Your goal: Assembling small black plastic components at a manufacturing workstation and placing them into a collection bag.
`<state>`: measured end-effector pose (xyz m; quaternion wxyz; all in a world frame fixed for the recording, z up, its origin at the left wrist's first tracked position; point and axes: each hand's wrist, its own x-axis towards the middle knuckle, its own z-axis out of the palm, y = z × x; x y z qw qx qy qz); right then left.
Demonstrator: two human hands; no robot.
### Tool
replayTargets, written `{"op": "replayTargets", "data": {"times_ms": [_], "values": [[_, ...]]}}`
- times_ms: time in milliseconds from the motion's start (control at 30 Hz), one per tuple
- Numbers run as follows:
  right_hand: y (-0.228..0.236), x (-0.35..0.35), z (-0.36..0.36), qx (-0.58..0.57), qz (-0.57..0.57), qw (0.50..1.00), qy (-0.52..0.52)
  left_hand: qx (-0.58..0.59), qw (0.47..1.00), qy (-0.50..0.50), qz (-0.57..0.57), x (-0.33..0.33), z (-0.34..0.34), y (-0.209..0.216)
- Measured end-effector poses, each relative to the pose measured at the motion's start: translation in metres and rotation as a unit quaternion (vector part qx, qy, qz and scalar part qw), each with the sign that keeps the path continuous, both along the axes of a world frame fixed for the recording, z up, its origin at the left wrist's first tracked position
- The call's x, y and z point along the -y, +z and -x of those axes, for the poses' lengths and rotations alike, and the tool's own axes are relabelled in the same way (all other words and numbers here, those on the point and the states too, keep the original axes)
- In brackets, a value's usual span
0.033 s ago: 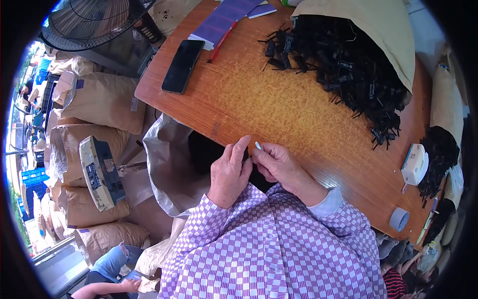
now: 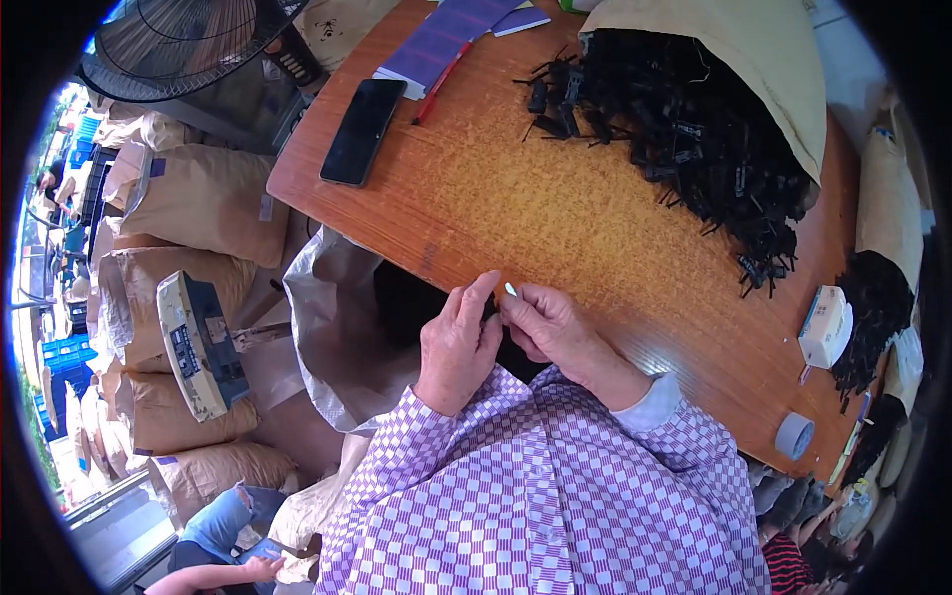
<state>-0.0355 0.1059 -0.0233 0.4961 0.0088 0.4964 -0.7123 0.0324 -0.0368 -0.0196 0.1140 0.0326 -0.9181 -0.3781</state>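
Observation:
Both of my hands meet just over the near edge of the wooden table. My left hand [image 2: 458, 342] has its index finger pointing forward, with thumb and fingers curled around something dark, mostly hidden. Close beside it, my right hand [image 2: 557, 327] pinches thumb against fingers. A small white sliver [image 2: 511, 290] sticks up at its fingertips; its kind I cannot make out. Farther back on the table lies a heap of small black plastic parts [image 2: 684, 149], spilling from a large paper sack [image 2: 764, 50].
A phone [image 2: 363, 132], a red pen [image 2: 441, 84] and purple papers [image 2: 451, 40] lie at the table's far left. At right are a white round-topped device [image 2: 826, 327] and a tape roll [image 2: 794, 436]. A white woven sack [image 2: 337, 337] stands open left; a fan [image 2: 188, 45] and stuffed sacks [image 2: 203, 203] stand beyond.

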Motion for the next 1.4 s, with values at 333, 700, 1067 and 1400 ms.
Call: {"op": "replayTargets", "data": {"times_ms": [333,700,1067,1400], "values": [[-0.004,0.011,-0.006,-0.366,-0.105,0.925,0.003,0.09,0.91,0.03,-0.405,0.008,0.002,-0.002],[-0.002,0.006,-0.013,-0.407,-0.086,0.909,0.007,0.096,0.928,-0.016,-0.361,0.006,-0.003,0.003],[0.005,-0.015,-0.022,-0.402,-0.112,0.909,-0.018,0.117,0.956,-0.029,-0.267,-0.015,-0.002,0.013],[-0.003,-0.016,-0.021,-0.387,-0.003,0.915,-0.11,-0.003,0.976,-0.012,-0.219,-0.027,0.003,0.021]]}}
